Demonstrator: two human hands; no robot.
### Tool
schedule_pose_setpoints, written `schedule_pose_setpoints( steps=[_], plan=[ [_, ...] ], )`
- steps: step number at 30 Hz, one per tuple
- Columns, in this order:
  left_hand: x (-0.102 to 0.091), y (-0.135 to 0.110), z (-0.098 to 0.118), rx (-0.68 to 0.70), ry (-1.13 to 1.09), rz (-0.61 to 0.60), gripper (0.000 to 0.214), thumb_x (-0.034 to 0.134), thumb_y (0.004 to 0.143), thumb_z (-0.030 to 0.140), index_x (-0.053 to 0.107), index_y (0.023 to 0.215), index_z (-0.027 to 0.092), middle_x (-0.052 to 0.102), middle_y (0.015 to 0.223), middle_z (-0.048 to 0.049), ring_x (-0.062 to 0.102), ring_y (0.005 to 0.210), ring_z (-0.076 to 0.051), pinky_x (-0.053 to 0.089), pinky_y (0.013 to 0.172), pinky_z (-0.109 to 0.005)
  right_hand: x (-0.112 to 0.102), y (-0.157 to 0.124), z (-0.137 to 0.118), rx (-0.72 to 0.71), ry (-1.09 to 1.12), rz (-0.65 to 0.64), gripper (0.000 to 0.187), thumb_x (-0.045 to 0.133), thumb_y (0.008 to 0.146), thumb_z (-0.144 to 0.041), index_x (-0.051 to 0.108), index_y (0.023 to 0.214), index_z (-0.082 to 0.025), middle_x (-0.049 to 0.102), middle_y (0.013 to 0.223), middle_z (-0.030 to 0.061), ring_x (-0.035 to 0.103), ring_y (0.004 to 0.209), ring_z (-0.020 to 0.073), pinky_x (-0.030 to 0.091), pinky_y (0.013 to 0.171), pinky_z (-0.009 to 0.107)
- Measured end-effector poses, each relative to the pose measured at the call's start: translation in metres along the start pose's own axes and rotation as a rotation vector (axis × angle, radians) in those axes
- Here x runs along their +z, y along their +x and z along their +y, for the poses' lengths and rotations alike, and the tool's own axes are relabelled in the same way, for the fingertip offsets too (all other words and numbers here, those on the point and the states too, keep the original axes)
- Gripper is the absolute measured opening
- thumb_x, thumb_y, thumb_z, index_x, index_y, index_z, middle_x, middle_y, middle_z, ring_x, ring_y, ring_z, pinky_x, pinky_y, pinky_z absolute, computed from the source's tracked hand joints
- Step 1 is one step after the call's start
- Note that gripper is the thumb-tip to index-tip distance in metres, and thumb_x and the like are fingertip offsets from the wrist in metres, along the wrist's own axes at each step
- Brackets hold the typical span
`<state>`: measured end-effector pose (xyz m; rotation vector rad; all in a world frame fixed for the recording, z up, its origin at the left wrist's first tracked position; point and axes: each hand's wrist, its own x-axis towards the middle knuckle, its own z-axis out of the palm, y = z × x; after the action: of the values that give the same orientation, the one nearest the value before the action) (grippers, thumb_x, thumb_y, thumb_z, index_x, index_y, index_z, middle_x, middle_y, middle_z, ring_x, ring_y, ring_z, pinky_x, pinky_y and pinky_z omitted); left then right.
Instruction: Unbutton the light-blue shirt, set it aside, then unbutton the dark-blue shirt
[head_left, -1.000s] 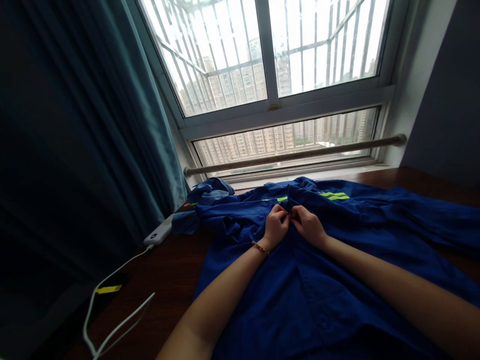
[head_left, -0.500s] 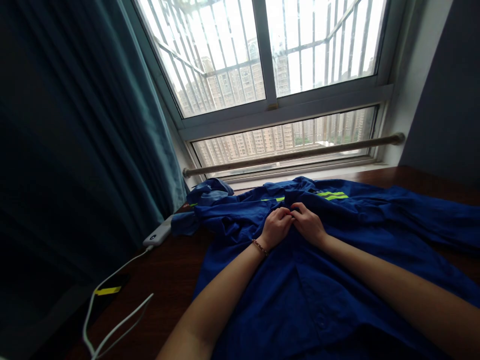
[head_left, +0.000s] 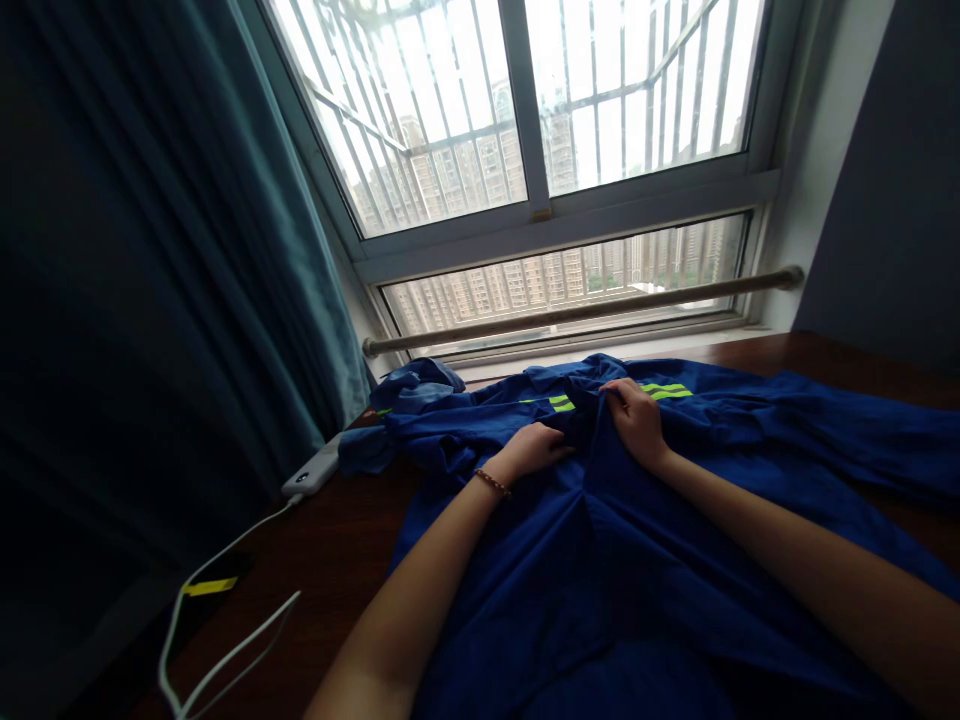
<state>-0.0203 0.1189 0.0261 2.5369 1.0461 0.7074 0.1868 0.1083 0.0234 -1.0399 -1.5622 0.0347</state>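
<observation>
A blue work shirt (head_left: 645, 560) with neon yellow stripes (head_left: 664, 391) lies spread over a dark wooden table (head_left: 330, 560), its collar end toward the window. My left hand (head_left: 534, 446), with a beaded bracelet on the wrist, rests on the cloth below the collar, its fingertips tucked under a fold. Just to the right and farther up, my right hand (head_left: 636, 411) pinches the shirt's front edge at the collar, fingers closed on the fabric.
A phone (head_left: 311, 467) lies at the table's left with a white cable (head_left: 217, 640) trailing toward me. A dark teal curtain (head_left: 165, 300) hangs on the left. A barred window (head_left: 540, 130) and a horizontal rail (head_left: 585, 310) stand behind the table.
My hands were pinched together at the shirt's middle. They have parted: the right hand moved up to the collar, the left slid down and flattened on the cloth.
</observation>
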Motion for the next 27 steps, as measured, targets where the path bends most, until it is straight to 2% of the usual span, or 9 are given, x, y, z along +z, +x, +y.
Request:
schedule_pose_setpoints(
  steps=[3,6,9,12,14,17,19,23,27],
  plan=[
    [-0.029,-0.001,-0.011,-0.08,0.147,0.139,0.029,0.063,0.069,0.041,0.056,0.051,0.02,0.046,0.049,-0.001,0.04,0.051,-0.013,0.025,0.055,-0.024,-0.005,0.002,-0.006,-0.008,-0.002,0.009,0.019,0.042,0.086,-0.027,0.059,0.085,-0.018,0.059,0.089,0.0058,0.055,0.079,0.0203,0.042,0.067,0.03],
    [-0.048,-0.001,-0.01,-0.143,0.253,0.115,0.024,0.067,0.064,0.04,0.058,0.052,0.02,0.049,0.052,-0.0017,0.045,0.056,-0.016,0.028,0.057,-0.025,-0.005,0.002,-0.001,0.01,-0.032,0.02,0.02,0.043,0.085,-0.028,0.06,0.084,-0.018,0.059,0.087,0.0063,0.055,0.078,0.0211,0.042,0.068,0.031],
    [-0.048,0.003,0.011,-0.134,0.303,0.074,0.014,0.074,0.055,0.026,0.062,0.057,0.02,0.055,0.064,-0.0037,0.05,0.067,-0.019,0.031,0.061,-0.026,-0.004,0.004,0.005,0.021,-0.05,0.011,0.022,0.043,0.085,-0.031,0.06,0.083,-0.018,0.059,0.086,0.0072,0.055,0.077,0.0219,0.043,0.068,0.032],
    [-0.042,0.007,0.045,-0.061,0.131,0.08,0.006,0.066,0.065,0.024,0.065,0.068,0.018,0.059,0.077,-0.0062,0.052,0.074,-0.019,0.034,0.065,-0.026,-0.006,0.007,0.004,0.019,-0.053,0.0,0.022,0.044,0.085,-0.032,0.06,0.082,-0.018,0.059,0.087,0.0069,0.055,0.076,0.0217,0.043,0.066,0.031],
    [-0.038,0.007,0.066,-0.032,-0.114,-0.082,0.019,0.055,0.076,0.033,0.064,0.07,0.017,0.061,0.071,-0.0052,0.053,0.066,-0.017,0.035,0.059,-0.024,-0.007,0.009,0.001,0.013,-0.059,-0.005,0.021,0.043,0.085,-0.03,0.06,0.081,-0.018,0.059,0.087,0.0063,0.056,0.076,0.0213,0.043,0.068,0.032],
    [-0.032,0.004,0.083,-0.07,-0.293,-0.366,0.026,0.058,0.073,0.039,0.058,0.059,0.017,0.057,0.053,-0.001,0.051,0.05,-0.013,0.031,0.045,-0.022,-0.008,0.008,-0.004,0.002,-0.079,-0.008,0.02,0.043,0.085,-0.028,0.06,0.081,-0.018,0.059,0.087,0.0059,0.056,0.077,0.021,0.043,0.072,0.032],
    [-0.024,0.002,0.083,-0.134,-0.271,-0.421,0.025,0.064,0.066,0.033,0.053,0.051,0.017,0.052,0.045,0.0011,0.048,0.043,-0.011,0.028,0.041,-0.021,-0.008,0.006,-0.005,-0.011,-0.101,-0.018,0.019,0.044,0.085,-0.026,0.06,0.081,-0.018,0.059,0.088,0.0059,0.056,0.077,0.0208,0.042,0.072,0.032],
    [0.002,0.003,0.062,-0.262,-0.354,-0.402,0.02,0.066,0.061,0.025,0.052,0.05,0.016,0.052,0.043,0.0017,0.052,0.042,-0.013,0.032,0.04,-0.021,-0.003,0.004,-0.002,-0.039,-0.21,-0.085,0.013,0.048,0.082,-0.022,0.061,0.081,-0.019,0.059,0.088,0.005,0.055,0.077,0.0199,0.042,0.069,0.031],
    [0.026,0.015,0.029,-0.421,-0.511,-0.205,0.02,0.07,0.055,0.024,0.053,0.052,0.015,0.051,0.043,0.0022,0.05,0.04,-0.012,0.035,0.04,-0.021,0.005,0.0,-0.005,-0.103,-0.33,-0.188,0.016,0.052,0.073,-0.009,0.06,0.085,-0.017,0.057,0.087,0.0076,0.052,0.081,0.0221,0.043,0.073,0.033]
  ],
)
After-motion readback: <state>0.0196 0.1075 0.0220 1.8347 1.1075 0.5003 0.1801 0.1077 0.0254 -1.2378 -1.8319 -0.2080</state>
